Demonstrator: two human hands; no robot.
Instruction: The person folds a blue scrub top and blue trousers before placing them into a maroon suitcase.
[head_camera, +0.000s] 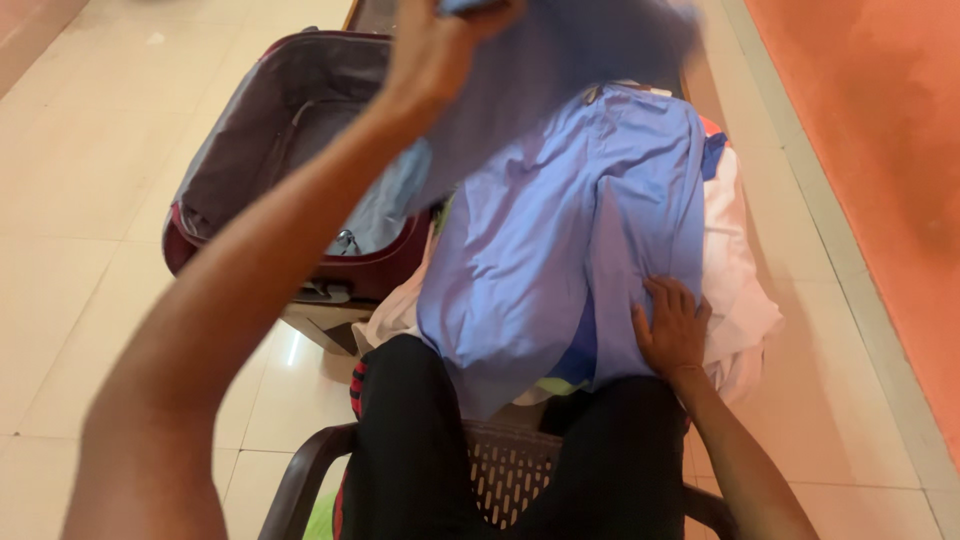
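left hand: raised, fingers clenched on shirt top edge, blurred | right hand: flat, released, pressing shirt's near end | shirt runs lengthwise away, suitcase probably open left

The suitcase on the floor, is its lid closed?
No, the maroon suitcase lies open on the tiled floor, its grey lining showing inside.
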